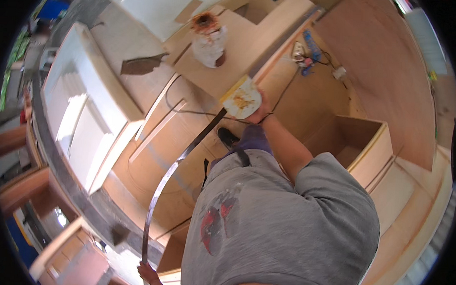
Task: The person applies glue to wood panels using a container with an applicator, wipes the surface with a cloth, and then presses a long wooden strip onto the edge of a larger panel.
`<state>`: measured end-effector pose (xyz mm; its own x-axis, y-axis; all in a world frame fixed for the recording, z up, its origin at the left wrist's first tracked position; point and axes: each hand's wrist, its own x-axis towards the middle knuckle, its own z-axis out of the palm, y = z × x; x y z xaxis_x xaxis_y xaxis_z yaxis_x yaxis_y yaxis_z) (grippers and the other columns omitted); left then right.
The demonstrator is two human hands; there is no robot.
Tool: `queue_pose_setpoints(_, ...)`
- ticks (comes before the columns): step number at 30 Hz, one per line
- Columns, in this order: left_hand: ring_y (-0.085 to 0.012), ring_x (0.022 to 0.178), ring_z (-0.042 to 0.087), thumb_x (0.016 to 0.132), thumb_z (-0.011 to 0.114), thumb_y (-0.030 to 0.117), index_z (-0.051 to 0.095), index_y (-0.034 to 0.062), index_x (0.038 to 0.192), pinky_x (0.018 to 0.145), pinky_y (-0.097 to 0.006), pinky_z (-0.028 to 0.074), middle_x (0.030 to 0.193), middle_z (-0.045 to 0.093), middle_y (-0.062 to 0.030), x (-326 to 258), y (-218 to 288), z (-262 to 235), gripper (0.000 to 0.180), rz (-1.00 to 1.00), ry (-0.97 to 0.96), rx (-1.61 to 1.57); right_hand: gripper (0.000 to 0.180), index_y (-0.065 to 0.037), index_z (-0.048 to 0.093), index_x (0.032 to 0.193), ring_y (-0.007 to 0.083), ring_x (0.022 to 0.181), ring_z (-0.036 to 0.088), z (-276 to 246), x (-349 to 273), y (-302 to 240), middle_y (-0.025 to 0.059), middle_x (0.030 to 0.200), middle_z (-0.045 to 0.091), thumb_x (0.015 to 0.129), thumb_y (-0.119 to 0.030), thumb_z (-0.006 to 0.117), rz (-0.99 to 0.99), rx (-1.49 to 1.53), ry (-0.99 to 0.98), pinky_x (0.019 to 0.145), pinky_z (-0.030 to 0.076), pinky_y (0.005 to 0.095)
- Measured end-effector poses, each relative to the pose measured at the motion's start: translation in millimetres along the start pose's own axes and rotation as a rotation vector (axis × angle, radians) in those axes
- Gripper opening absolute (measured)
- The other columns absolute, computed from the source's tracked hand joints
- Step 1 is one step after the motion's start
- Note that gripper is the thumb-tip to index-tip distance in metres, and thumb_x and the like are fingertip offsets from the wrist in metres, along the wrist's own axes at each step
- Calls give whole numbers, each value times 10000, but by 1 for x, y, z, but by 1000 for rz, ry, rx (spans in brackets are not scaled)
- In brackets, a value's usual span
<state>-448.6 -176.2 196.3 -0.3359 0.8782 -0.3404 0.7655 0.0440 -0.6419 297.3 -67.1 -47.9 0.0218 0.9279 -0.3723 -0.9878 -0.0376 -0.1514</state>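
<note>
One dark strip (158, 186) bows out to the left, its lower end pinched by the left hand (146, 273), its upper end at the stained spreader (243, 99) clasped by the right hand (261, 107), where light, even pressure should serve best.

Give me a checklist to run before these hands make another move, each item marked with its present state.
1. Left hand gripping the long, thin, dark glossy strip: ok, closed around its lower part.
2. Right hand holding the flat white tool with a yellow edge: ok.
3. Strip's upper end pressed against the tool: cannot tell; they meet in the picture, but contact is unclear.
4. White container with a brown-crusted rim standing on the light brown wooden board: ok.
5. Floor by the black shoe free of cables: not ok; a thin dark cable runs close by.
</note>
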Motion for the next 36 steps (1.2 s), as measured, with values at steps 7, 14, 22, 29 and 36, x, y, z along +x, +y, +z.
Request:
queue_pose_setpoints(7, -249, 682, 573, 900, 460, 235, 537, 139, 958, 606, -403, 513, 787, 548, -85, 35, -21, 58, 136, 248, 323, 237, 717, -85, 355, 1351, 375, 1250, 372, 35, 9, -7, 143, 1366, 395, 808, -548, 427, -258, -60, -404, 1014, 306, 573)
queue_pose_setpoints(14, -262, 1055, 488, 890, 505, 298, 484, 158, 1204, 870, -440, 410, 1070, 504, -89, 11, 8, 13, 344, -64, 63, -210, 914, -187, 274, 1411, 402, 1342, 170, 76, -21, -40, 86, 1466, 235, 669, -659, 523, -392, -456, 190, 953, 192, 740)
queue_pose_setpoints(22, -269, 976, 529, 853, 552, 229, 510, 155, 1146, 818, -427, 436, 978, 523, -104, 56, 41, -20, 305, 85, 292, -319, 881, -173, 298, 1397, 418, 1284, 290, 87, -25, -108, 148, 1410, 325, 685, -657, 489, -608, -453, -16, 961, 236, 713)
queue_pose_setpoints(29, -379, 887, 534, 863, 533, 198, 514, 116, 1181, 768, -481, 455, 1040, 550, -177, 93, 116, 64, 329, 344, 460, -284, 775, -170, 382, 1344, 418, 1256, 332, 101, 13, -159, 111, 1393, 369, 734, -648, 411, -501, -405, 64, 923, 253, 714)
queue_pose_setpoints(36, -397, 1001, 465, 888, 488, 269, 465, 22, 1203, 855, -498, 396, 1083, 486, -217, 74, 158, -25, 401, 416, 161, -493, 726, -245, 397, 1339, 425, 1261, 325, 55, 15, -191, 87, 1405, 366, 745, -662, 378, -451, -147, 89, 899, 202, 741)
